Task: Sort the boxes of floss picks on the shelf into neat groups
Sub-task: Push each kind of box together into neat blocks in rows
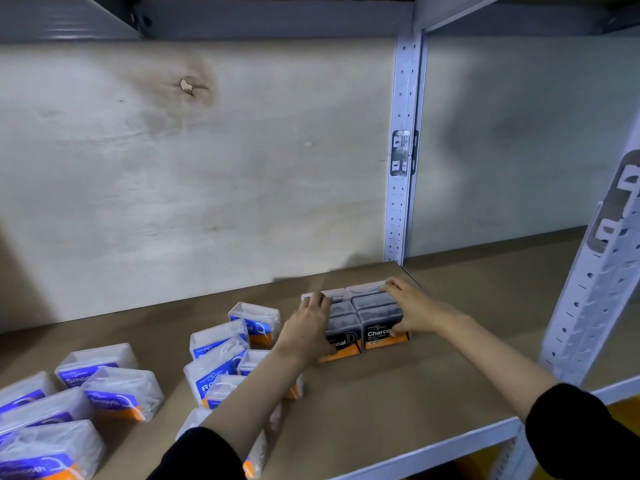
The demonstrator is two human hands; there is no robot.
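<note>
Several black "Charcoal" floss pick boxes (374, 306) stand packed in a tight block near the shelf's right side. My left hand (308, 327) presses flat against the block's left side, and my right hand (412, 306) lies over its right side with the thumb on the front box. A loose cluster of blue "Round" boxes (221, 355) sits to the left, partly hidden by my left forearm. Purple "Smooth" boxes (121, 393) lie scattered at the far left.
The brown shelf board (381, 403) has bare room in front of and behind the black block. A perforated metal upright (401, 168) stands behind the block, another upright (595, 289) rises at the front right. A pale wall (194, 174) closes the back.
</note>
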